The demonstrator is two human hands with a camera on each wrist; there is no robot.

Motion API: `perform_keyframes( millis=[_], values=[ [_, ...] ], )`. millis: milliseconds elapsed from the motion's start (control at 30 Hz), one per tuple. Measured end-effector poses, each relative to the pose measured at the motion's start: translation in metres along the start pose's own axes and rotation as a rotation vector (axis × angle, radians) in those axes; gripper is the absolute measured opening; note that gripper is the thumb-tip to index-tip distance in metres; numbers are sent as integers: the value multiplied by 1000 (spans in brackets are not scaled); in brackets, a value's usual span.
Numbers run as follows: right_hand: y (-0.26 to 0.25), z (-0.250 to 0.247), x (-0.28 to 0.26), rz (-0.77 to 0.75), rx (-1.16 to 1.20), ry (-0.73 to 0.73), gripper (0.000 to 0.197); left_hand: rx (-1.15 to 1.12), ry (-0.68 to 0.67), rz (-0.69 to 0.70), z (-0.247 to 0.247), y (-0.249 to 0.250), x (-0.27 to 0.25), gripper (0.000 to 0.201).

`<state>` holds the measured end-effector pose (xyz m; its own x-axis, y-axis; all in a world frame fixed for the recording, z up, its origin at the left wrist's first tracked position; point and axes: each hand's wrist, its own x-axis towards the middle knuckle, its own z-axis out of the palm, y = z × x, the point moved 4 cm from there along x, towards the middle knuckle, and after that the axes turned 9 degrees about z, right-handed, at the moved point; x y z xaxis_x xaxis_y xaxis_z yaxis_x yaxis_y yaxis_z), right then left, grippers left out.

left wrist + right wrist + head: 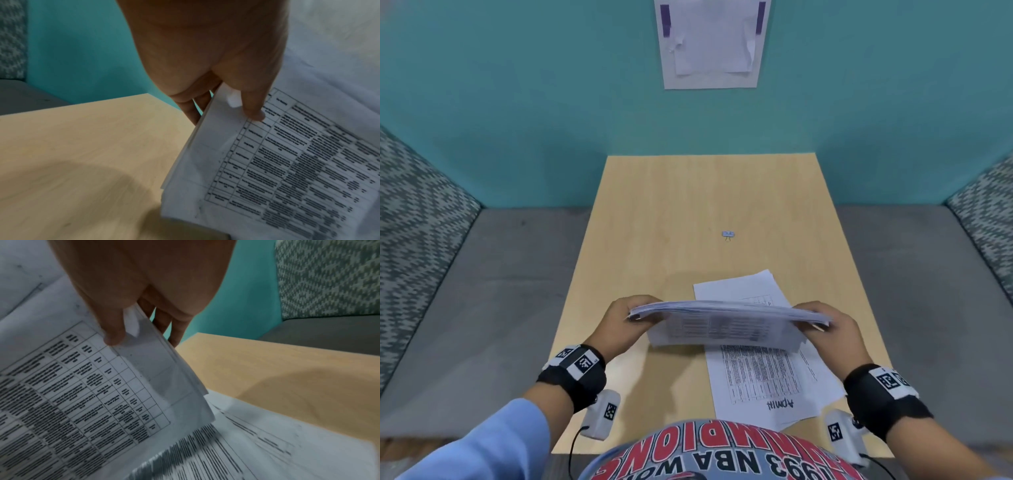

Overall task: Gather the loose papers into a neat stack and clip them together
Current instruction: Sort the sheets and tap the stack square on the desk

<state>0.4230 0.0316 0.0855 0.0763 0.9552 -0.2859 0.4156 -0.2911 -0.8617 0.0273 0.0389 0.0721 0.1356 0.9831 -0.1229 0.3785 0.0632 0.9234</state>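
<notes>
Nearest to you, your T-shirt with red and black lettering fills the bottom edge of the head view, and your light blue sleeve covers the left forearm. Both wrists wear black straps with white coded markers.

Just beyond, loose printed sheets lie flat on the light wooden table, fanned unevenly toward your right side; the top one carries a dense table of text and a handwritten word at its near end.

Above those sheets you hold a stack of papers lifted off the table, its long side running left to right. Your left hand grips the left edge: in the left wrist view the thumb presses on the printed top page while the fingers curl underneath. Your right hand grips the right edge the same way, thumb on top and fingers below. The stack's edges are not fully squared.

Farther out, near the middle of the table and well apart from the papers, sits a small binder clip.

Farthest away, a teal wall has a paper notice taped to it with purple strips.
</notes>
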Motion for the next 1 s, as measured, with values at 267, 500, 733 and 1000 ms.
perform_keyframes(
  millis=[267, 500, 733, 1000],
  values=[
    [10, -5, -3, 55, -148, -20, 39, 49, -15, 27, 2, -3, -5, 21],
    [-78, 5, -11, -352, -706, 101, 23, 290, -85, 276, 10, 83, 6, 7],
    [-122, 46, -14, -234, -454, -127, 9, 448, -137, 503, 25, 169, 14, 23],
    [-114, -13, -17, 8, 309, -84, 21, -167, -132, 253, -33, 152, -5, 34]
  ],
)
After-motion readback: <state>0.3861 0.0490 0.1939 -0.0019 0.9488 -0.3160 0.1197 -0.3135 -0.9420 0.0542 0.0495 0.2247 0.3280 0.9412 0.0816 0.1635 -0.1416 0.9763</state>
